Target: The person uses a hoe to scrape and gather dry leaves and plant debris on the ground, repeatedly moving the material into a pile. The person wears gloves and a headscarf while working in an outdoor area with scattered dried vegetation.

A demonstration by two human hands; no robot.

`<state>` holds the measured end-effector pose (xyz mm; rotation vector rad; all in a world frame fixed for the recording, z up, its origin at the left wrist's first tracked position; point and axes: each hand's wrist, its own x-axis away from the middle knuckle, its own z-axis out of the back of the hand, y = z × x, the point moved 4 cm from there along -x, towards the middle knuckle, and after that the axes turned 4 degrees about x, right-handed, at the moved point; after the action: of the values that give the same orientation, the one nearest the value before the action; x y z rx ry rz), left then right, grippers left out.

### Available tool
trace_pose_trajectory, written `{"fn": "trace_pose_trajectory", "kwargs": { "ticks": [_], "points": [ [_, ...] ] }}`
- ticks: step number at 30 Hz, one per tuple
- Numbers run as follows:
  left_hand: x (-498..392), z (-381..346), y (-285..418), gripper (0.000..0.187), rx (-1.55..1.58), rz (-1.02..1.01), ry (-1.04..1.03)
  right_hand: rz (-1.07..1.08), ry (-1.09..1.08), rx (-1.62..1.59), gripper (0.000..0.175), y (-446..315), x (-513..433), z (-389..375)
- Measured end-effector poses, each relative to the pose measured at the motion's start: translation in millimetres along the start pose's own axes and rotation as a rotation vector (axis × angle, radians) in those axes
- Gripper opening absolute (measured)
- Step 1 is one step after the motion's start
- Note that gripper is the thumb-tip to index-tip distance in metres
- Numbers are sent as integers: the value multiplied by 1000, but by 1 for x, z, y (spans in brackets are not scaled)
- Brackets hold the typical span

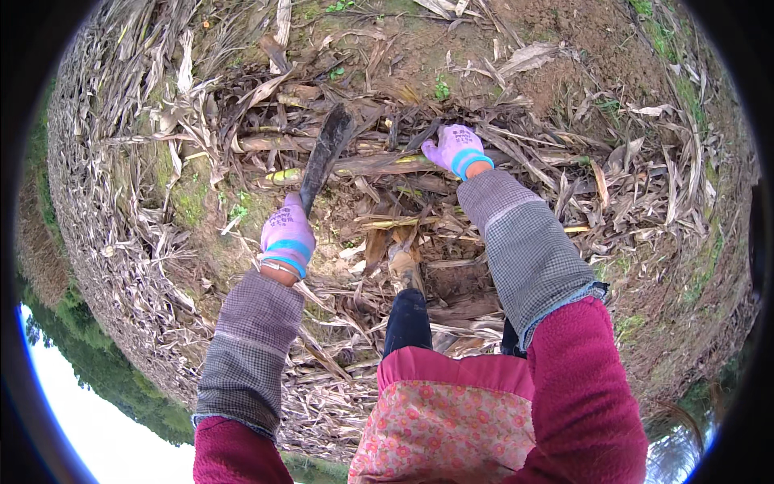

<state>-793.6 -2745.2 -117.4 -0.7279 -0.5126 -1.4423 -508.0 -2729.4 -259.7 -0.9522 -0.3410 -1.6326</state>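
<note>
My left hand [288, 233], in a lilac work glove with a blue cuff, grips the handle end of a dark, dirt-stained long-bladed knife [328, 151]. The blade points up and slightly right, over a heap of cut stalks. My right hand [456, 148], in a matching glove, is at the upper right part of the heap, among dry dark leaves; its fingertips are hidden in them, so I cannot tell whether they hold anything. Thick stalks [375, 165] with yellow-green patches lie crosswise between and below the hands.
A dark boot [409, 317] stands below the stalks, by a pale stump [404, 266]. Dry leaf litter [151, 290] covers much of the ground at the left. Bare brown soil [580, 36] shows at the upper right. A floral apron [450, 423] hangs in front of me.
</note>
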Motion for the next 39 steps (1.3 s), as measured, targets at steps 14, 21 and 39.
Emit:
{"fn": "trace_pose_trajectory", "kwargs": {
  "ticks": [14, 21, 39],
  "points": [
    [23, -42, -54, 46, -57, -135, -160, -12, 316, 320, 35, -28, 64, -140],
    [9, -32, -29, 49, -131, -118, -198, -30, 177, 312, 37, -15, 55, -134],
    [-85, 104, -26, 26, -177, -217, 194, 145, -53, 96, 34, -26, 60, -15]
  ]
}}
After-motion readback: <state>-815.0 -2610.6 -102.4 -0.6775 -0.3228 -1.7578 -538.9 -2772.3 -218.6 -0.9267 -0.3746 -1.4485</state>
